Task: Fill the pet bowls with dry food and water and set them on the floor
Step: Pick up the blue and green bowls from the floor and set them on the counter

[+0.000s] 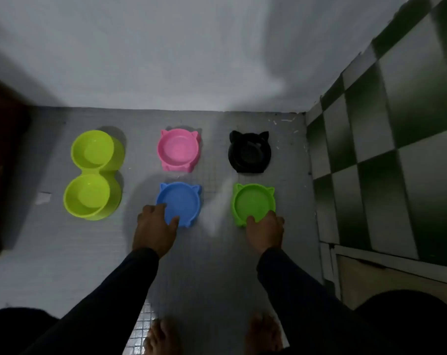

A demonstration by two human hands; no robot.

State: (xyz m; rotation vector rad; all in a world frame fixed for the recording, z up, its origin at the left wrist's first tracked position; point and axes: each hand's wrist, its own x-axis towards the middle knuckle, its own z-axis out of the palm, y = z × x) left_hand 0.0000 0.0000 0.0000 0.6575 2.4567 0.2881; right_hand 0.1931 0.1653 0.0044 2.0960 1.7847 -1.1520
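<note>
Several cat-eared pet bowls stand on the grey tiled floor (212, 265). My left hand (154, 228) grips the near left rim of the blue bowl (182, 201), thumb inside the rim. My right hand (266, 230) holds the near rim of the green bowl (253, 201) the same way. Behind them sit a pink bowl (179, 149) and a black bowl (249, 152). A lime double bowl (93, 175) lies at the left. All bowls look dry and hold no food.
A white wall (191, 60) rises just behind the bowls. A green-and-white checkered wall (386, 149) closes the right side. A dark wooden object (2, 162) stands at the left. My bare feet (212, 336) are at the bottom edge.
</note>
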